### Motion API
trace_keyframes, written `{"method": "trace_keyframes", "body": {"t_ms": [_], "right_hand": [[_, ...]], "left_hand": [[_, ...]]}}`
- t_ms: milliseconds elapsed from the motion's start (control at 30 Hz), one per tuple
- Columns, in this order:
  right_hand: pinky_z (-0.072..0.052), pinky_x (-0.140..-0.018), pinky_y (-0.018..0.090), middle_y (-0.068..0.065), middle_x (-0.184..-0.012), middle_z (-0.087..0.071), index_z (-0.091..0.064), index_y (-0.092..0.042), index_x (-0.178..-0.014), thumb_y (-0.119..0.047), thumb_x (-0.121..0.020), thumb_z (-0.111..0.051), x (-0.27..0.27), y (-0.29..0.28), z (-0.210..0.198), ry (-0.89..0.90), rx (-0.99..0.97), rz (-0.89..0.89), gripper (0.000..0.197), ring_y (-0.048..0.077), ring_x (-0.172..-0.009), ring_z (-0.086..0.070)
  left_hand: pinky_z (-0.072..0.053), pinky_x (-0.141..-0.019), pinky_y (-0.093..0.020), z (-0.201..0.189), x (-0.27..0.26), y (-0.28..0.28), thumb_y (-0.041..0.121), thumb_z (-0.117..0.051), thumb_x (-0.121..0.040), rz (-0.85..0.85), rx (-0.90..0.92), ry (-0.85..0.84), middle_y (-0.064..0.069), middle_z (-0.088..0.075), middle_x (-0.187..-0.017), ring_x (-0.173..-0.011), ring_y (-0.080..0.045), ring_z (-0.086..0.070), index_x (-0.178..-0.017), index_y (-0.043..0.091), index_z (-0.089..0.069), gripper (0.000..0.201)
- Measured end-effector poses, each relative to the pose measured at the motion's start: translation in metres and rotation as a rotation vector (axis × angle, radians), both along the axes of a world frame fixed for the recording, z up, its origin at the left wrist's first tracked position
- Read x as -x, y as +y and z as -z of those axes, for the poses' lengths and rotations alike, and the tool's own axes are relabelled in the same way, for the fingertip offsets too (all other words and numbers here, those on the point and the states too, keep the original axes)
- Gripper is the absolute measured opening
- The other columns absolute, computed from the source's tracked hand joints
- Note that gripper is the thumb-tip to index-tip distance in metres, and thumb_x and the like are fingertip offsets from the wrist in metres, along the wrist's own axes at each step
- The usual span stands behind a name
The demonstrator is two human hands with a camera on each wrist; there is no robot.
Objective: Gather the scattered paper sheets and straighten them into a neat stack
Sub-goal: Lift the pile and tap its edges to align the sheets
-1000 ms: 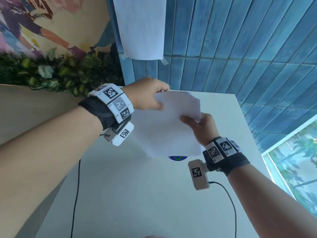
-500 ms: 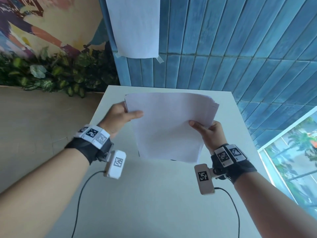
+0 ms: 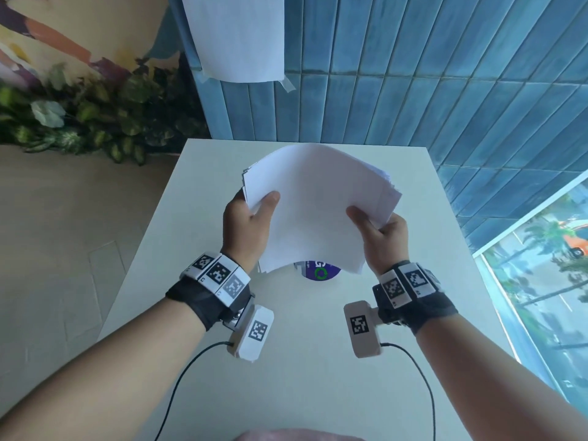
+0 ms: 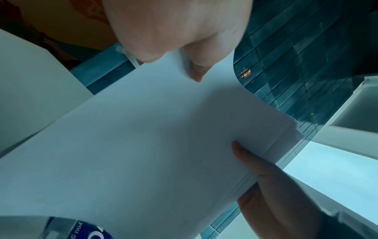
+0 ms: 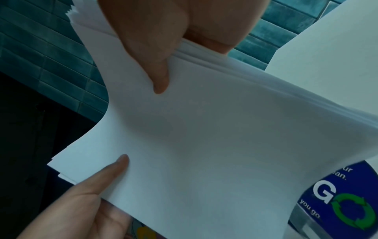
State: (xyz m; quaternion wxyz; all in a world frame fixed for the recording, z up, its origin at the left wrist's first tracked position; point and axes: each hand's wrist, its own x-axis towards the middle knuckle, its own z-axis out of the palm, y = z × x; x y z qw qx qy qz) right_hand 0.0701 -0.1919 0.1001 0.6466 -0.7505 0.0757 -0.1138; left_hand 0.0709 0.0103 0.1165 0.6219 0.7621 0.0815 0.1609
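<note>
- While both hands are raised above the white table [image 3: 222, 393], they hold the paper sheets [image 3: 315, 205] between them, clear of the tabletop.
- The left hand [image 3: 246, 227] grips the left edge of the sheets, thumb curled over the top face and fingers hidden beneath.
- The right hand [image 3: 383, 237] pinches the right edge, thumb pressed on the top sheet; the right wrist view shows several layers fanned under that thumb.
- The sheets bow upward in the middle, and their far edges are stepped and uneven at both upper corners, so the bundle is not squared.
- The left wrist view shows the same misaligned layers at the right-hand corner, just beyond the right thumb.
- A clear bottle with a blue label [image 3: 319, 271] and a green recycling mark sits under the near edge of the sheets; contact with the paper cannot be determined.
- A separate white sheet [image 3: 235, 36] is taped to the blue tiled wall [image 3: 413, 74] behind the table.
- Green foliage [image 3: 89, 122] lines the base of the painted wall to the left.
</note>
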Motion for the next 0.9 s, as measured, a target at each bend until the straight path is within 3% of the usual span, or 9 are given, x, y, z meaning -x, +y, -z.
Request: {"method": "trace_keyframes", "body": {"t_ms": [100, 200, 300, 367, 467, 533, 700, 800, 900], "right_hand": [[-0.040, -0.060, 0.033, 0.033, -0.070, -0.056, -0.058, 0.013, -0.077, -0.031, -0.079, -0.068, -0.001, 0.004, 0.004, 0.017, 0.021, -0.006, 0.045, 0.016, -0.065, -0.048], [-0.042, -0.059, 0.029, 0.010, -0.068, -0.059, -0.061, 0.009, -0.077, -0.020, -0.085, -0.068, 0.001, 0.004, 0.009, 0.037, 0.043, 0.003, 0.031, 0.016, -0.065, -0.052], [-0.049, -0.059, 0.016, -0.004, -0.079, -0.068, -0.067, -0.003, -0.092, -0.014, -0.081, -0.071, 0.003, 0.005, 0.014, 0.031, 0.033, 0.004, 0.017, 0.004, -0.068, -0.064], [-0.052, -0.067, 0.013, -0.005, -0.094, -0.069, -0.060, -0.006, -0.111, -0.007, -0.076, -0.074, 0.003, 0.006, 0.015, 0.010, -0.024, 0.027, 0.037, -0.002, -0.081, -0.066], [-0.053, -0.078, 0.018, 0.002, -0.108, -0.065, -0.050, -0.011, -0.118, -0.002, -0.071, -0.077, 0.000, 0.001, 0.013, -0.059, -0.074, 0.043, 0.055, 0.008, -0.096, -0.065], [-0.053, -0.079, 0.020, 0.003, -0.108, -0.064, -0.049, -0.013, -0.115, -0.005, -0.068, -0.079, -0.004, -0.004, 0.012, -0.067, -0.081, 0.030, 0.056, 0.009, -0.096, -0.065], [-0.054, -0.075, 0.024, -0.001, -0.099, -0.070, -0.060, -0.011, -0.110, -0.012, -0.069, -0.077, -0.014, -0.004, 0.011, -0.042, 0.027, -0.036, 0.044, 0.010, -0.090, -0.068], [-0.053, -0.070, 0.024, -0.006, -0.090, -0.070, -0.064, -0.012, -0.100, -0.007, -0.071, -0.079, -0.019, -0.005, 0.009, -0.059, 0.010, -0.027, 0.033, 0.004, -0.080, -0.068], [-0.056, -0.072, 0.030, -0.003, -0.093, -0.070, -0.061, -0.018, -0.097, -0.008, -0.066, -0.082, -0.022, -0.011, 0.005, -0.065, -0.068, -0.006, 0.039, 0.010, -0.083, -0.069]], "left_hand": [[-0.054, -0.091, -0.041, 0.008, 0.001, 0.000, 0.021, -0.064, -0.090, -0.018, 0.019, -0.003, -0.001, -0.073, -0.100, -0.098, -0.021, -0.068, -0.099, 0.021, -0.067, 0.009], [-0.053, -0.093, -0.042, 0.017, 0.002, 0.002, 0.019, -0.066, -0.087, -0.017, 0.021, 0.010, 0.001, -0.072, -0.103, -0.100, -0.018, -0.068, -0.101, 0.023, -0.064, 0.015], [-0.051, -0.093, -0.031, 0.019, 0.002, 0.003, 0.013, -0.073, -0.080, -0.016, 0.034, -0.025, 0.008, -0.065, -0.109, -0.102, -0.006, -0.064, -0.111, 0.026, -0.053, 0.039], [-0.049, -0.092, -0.022, 0.020, 0.001, 0.003, 0.008, -0.076, -0.075, -0.033, 0.034, -0.058, 0.011, -0.059, -0.111, -0.101, 0.004, -0.059, -0.113, 0.028, -0.045, 0.053], [-0.050, -0.092, -0.023, 0.022, -0.003, 0.004, 0.005, -0.077, -0.074, -0.071, 0.058, -0.113, 0.004, -0.055, -0.115, -0.103, -0.001, -0.059, -0.117, 0.020, -0.039, 0.059], [-0.051, -0.094, -0.029, 0.023, -0.006, 0.005, 0.006, -0.075, -0.078, -0.067, 0.057, -0.138, 0.003, -0.057, -0.114, -0.105, -0.007, -0.061, -0.116, 0.016, -0.040, 0.053], [-0.047, -0.099, -0.028, 0.017, -0.012, -0.002, 0.011, -0.069, -0.085, -0.016, -0.046, -0.151, 0.021, -0.055, -0.111, -0.103, 0.009, -0.056, -0.119, 0.019, -0.042, 0.044], [-0.043, -0.104, -0.029, 0.014, -0.014, -0.003, 0.007, -0.072, -0.080, 0.026, -0.067, -0.195, 0.008, -0.052, -0.123, -0.119, -0.007, -0.053, -0.128, 0.022, -0.038, 0.060], [-0.045, -0.103, -0.039, 0.013, -0.017, 0.002, -0.003, -0.074, -0.071, 0.035, -0.022, -0.226, -0.005, -0.048, -0.126, -0.119, -0.022, -0.052, -0.128, 0.021, -0.037, 0.072]]}}
